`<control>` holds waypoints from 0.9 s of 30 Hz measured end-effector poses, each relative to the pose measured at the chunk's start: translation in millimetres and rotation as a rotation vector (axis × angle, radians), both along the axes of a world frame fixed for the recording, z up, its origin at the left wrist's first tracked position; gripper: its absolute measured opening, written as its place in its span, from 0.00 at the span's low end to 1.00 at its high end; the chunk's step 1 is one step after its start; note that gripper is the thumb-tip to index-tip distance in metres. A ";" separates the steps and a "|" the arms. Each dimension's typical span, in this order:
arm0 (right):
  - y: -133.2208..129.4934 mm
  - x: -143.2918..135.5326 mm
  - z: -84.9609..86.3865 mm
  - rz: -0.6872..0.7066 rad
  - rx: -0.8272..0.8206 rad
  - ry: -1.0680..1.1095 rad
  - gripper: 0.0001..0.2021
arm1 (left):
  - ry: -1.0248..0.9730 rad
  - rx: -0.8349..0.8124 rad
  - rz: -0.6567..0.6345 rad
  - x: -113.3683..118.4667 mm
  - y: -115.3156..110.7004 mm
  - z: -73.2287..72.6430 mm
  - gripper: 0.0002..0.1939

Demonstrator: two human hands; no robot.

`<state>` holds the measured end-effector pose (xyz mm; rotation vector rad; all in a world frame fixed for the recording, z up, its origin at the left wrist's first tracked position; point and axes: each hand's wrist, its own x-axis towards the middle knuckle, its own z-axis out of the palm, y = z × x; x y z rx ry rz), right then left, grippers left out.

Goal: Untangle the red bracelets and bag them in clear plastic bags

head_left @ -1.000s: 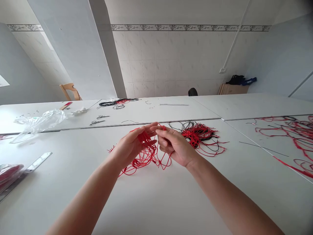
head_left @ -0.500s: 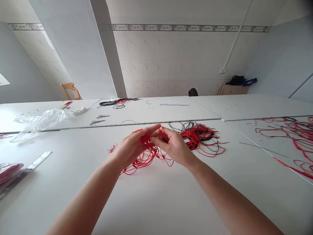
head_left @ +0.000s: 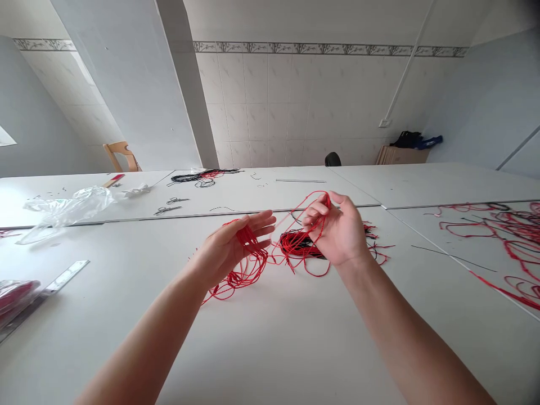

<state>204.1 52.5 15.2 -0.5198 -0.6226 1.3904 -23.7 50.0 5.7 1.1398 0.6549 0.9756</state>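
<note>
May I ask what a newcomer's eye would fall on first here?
Most likely the vivid red cords in the left hand, mid-view, and the strands hooked by the right hand. Behind the right hand lies a red-and-black pile on the white table. Two scissors, farther back to the left, might draw notice afterwards.

The left forearm [head_left: 143, 329] and right forearm [head_left: 403, 320] slant forward and inward. The left hand [head_left: 219, 252] stretches its fingers rightward, thumb bent over. Slightly higher and apart, the right hand [head_left: 345, 233] curls its fingers, palm facing the person.
</note>
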 end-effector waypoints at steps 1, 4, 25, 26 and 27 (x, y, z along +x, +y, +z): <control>0.7 2.5 0.9 -0.003 0.005 0.016 0.13 | 0.000 -0.004 0.004 -0.2 0.3 -0.3 0.20; 0.4 1.5 -0.1 0.069 0.034 -0.053 0.12 | 0.002 -0.010 -0.001 -0.2 0.5 -0.7 0.20; -17.5 -36.3 -20.8 0.195 0.279 -0.914 0.11 | 0.045 0.031 -0.103 3.2 -3.8 2.4 0.22; -16.5 -35.4 -20.2 0.195 0.265 -0.867 0.10 | 0.041 0.034 -0.103 3.0 -3.3 2.4 0.21; -15.2 -34.2 -19.4 0.197 0.244 -0.808 0.09 | 0.035 0.037 -0.103 2.6 -2.7 2.1 0.21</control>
